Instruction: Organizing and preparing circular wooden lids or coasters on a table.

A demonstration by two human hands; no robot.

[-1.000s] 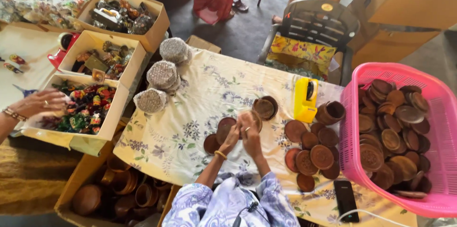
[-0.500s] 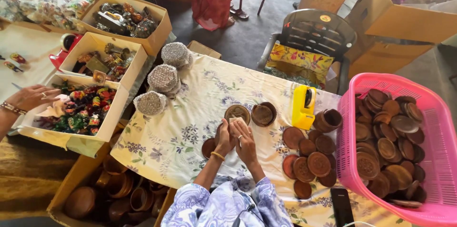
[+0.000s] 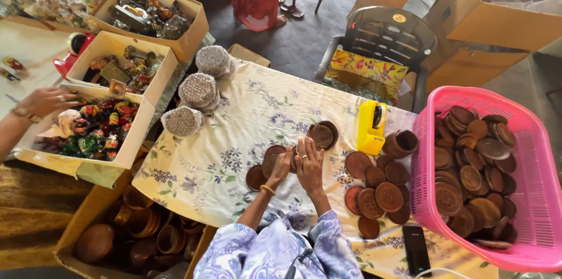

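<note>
1. The left hand [image 3: 283,166] and right hand [image 3: 309,162] are raised together over the floral tablecloth [image 3: 234,138], fingers curled inward toward one another.
2. Between them sits a small pale object [image 3: 297,149]; both hands appear to grip it, but what it is cannot be told.
3. Brown round lids [image 3: 266,162] lie on the cloth just left of the left hand, partly under it.
4. Two stacked brown dishes [image 3: 324,134] sit just beyond the right hand's fingertips.
5. A yellow tape dispenser [image 3: 372,126] stands upright to the right of these dishes; a brown cup [image 3: 401,143] lies beside it.
6. A cluster of carved brown discs [image 3: 380,191] covers the cloth right of the right hand, next to a pink basket [image 3: 544,156] filled with more discs.
7. A black phone [image 3: 416,246] lies at the near table edge.
8. Another person's hand [image 3: 50,101] rests at a cardboard box of coloured figurines [image 3: 93,130], well to the left.
</note>
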